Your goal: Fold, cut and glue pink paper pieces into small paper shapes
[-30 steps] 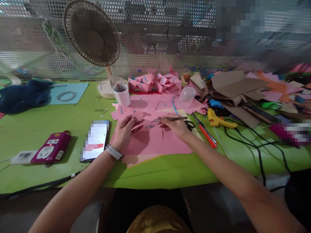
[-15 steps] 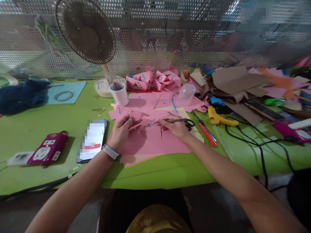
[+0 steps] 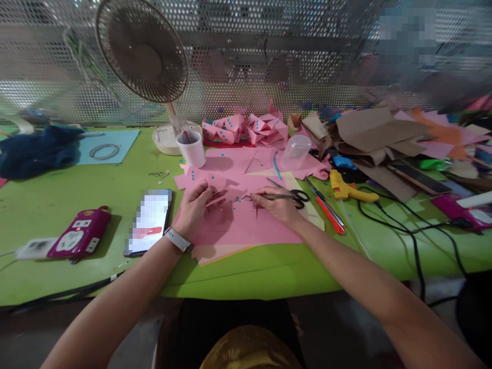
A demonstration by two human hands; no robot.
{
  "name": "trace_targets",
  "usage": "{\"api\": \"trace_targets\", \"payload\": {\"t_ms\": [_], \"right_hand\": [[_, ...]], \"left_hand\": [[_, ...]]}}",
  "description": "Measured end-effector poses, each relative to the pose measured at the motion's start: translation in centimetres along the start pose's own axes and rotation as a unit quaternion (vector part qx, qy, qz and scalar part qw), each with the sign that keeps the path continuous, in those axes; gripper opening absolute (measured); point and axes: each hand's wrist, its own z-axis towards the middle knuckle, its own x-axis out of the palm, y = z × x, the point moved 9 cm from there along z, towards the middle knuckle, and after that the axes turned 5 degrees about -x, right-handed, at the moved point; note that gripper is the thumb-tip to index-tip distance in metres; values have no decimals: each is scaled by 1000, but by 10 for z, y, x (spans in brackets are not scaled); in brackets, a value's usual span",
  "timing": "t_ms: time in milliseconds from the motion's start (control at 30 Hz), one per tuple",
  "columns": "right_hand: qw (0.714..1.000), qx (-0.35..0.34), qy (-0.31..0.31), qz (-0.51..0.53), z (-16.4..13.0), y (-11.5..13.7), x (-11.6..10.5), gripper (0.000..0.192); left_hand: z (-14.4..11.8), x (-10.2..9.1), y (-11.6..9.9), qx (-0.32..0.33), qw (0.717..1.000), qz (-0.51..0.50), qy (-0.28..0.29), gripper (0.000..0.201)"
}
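My left hand (image 3: 195,209) pinches a small folded pink paper piece (image 3: 216,196) over a large pink sheet (image 3: 249,228) on the green table (image 3: 115,179). A thin metal tweezers (image 3: 265,196) is gripped in my right hand (image 3: 277,203), its tip pointing left toward the folded piece. Small blue dots lie scattered on the pink paper between my hands. A white band sits on my left wrist.
A phone (image 3: 149,221) and a magenta power strip (image 3: 79,239) lie left. A fan (image 3: 144,51), white cup (image 3: 191,148), clear cup (image 3: 295,151) and dotted pink folded pieces (image 3: 246,128) stand behind. Scissors (image 3: 298,195), red cutter (image 3: 326,207), yellow glue gun (image 3: 346,188), cables and paper piles sit right.
Both hands stay almost in place over the pink sheet; the tweezers tip has shifted slightly. The camera view has swayed a little.
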Motion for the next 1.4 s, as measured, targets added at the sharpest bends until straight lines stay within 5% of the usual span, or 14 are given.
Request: {"api": "trace_targets", "payload": {"t_ms": [400, 967, 1400], "right_hand": [[986, -126, 17, -112, -8, 24, 6, 19], [1000, -18, -18, -4, -4, 10, 1, 33], [995, -68, 8, -77, -6, 13, 4, 26]], "left_hand": [[1, 0, 2, 1, 1000, 9, 0, 10], [1, -1, 5, -20, 1000, 1, 1, 11], [0, -1, 5, -20, 1000, 12, -2, 13]]}}
